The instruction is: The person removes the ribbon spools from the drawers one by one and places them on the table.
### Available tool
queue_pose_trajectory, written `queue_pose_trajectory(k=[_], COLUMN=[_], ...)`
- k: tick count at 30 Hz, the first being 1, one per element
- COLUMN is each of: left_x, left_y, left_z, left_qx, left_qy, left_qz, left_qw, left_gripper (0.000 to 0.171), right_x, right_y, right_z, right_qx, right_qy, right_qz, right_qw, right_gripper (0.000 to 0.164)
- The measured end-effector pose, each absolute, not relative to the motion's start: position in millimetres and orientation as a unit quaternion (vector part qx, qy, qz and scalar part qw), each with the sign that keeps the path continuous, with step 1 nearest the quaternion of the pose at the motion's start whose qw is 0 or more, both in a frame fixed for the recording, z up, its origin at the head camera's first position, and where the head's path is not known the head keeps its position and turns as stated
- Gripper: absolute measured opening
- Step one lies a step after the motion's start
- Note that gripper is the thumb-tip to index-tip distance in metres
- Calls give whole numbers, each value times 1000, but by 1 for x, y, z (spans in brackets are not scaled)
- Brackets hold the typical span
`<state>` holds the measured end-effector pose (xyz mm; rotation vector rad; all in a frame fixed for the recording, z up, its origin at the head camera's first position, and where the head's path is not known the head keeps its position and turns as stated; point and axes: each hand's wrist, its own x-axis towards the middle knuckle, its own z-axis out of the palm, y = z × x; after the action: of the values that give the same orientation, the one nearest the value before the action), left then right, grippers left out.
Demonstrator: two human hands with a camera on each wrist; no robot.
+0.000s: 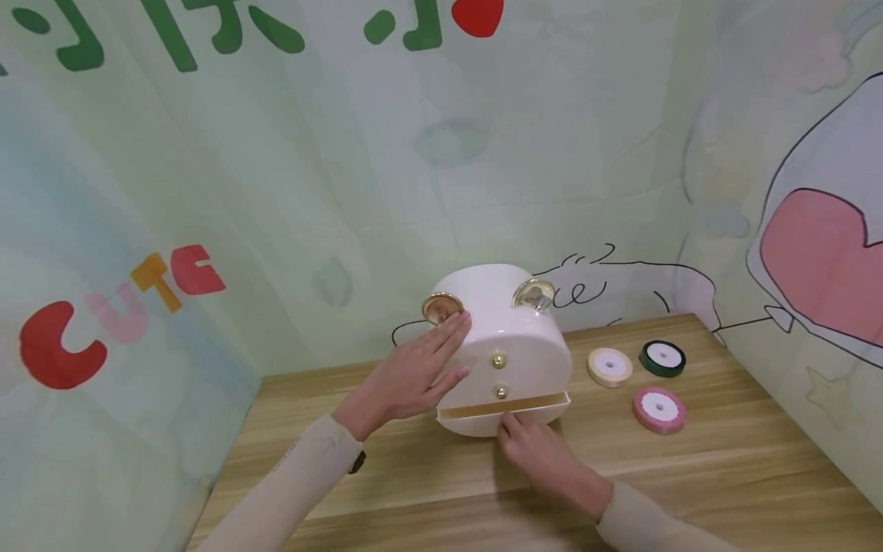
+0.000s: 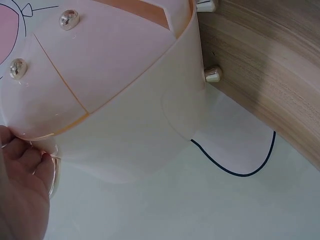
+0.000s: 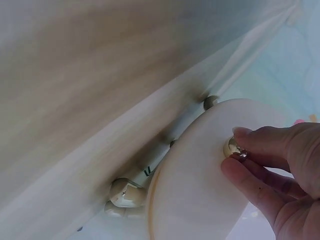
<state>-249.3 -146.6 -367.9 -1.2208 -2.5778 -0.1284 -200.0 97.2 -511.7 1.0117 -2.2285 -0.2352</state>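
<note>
A white rounded drawer box [image 1: 493,299] with gold knobs and two gold bell-like pieces on top stands on the wooden table. My left hand [image 1: 414,372] rests on its upper left side, fingers extended beside the left gold piece [image 1: 441,307], thumb apart toward the front. In the left wrist view, that hand [image 2: 27,185] touches the box's edge. The bottom drawer [image 1: 469,425] is pulled partly out; the part of its inside that shows holds nothing visible. My right hand [image 1: 541,456] pinches the gold knob [image 3: 233,147] of this drawer between thumb and fingers.
Right of the box lie three ribbon spools: cream [image 1: 610,367], dark green [image 1: 662,358] and pink [image 1: 659,409]. A printed cloth [image 1: 345,192] hangs close behind the table [image 1: 428,506] and along its sides. Small gold feet [image 2: 213,75] carry the box.
</note>
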Motion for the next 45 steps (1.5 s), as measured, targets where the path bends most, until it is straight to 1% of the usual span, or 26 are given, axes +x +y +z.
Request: queue_pose_trajectory(k=[12,18,24,30,37,41,43,45], left_x=[-250,-248,-246,-245,-248,-249,-249,-249], left_y=[-146,-146,-147,-147,-144,-142,-141,-141], left_z=[-368,-367,-367,-368,-368,-369,-370,-372], left_qx=[-419,-412,-410,-412,-422,-422,-428,-438], left_qy=[-896,-901,-901,-899,-892,-889,-882,-869], left_qz=[-49,-61,-68,-71,-61,-65,-64,-57], left_qw=[137,122,124,127,152,166,185,222], left_gripper=[69,68,68,67,66,63,61,57], right_x=[-215,-221,-223,-222,-223,-226,-226,-226], right_y=[94,91,90,91,96,98,99,100], right_z=[-512,-513,-514,-514,-513,-512,-512,-510], right_qx=[384,384,384,385,388,396,400,402], right_qy=[-850,-851,-848,-851,-851,-848,-848,-850], right_qz=[-74,-69,-74,-65,-37,-34,-31,-12], right_qw=[351,351,357,351,351,350,346,340], right_gripper=[12,15,16,19,21,20,16,15])
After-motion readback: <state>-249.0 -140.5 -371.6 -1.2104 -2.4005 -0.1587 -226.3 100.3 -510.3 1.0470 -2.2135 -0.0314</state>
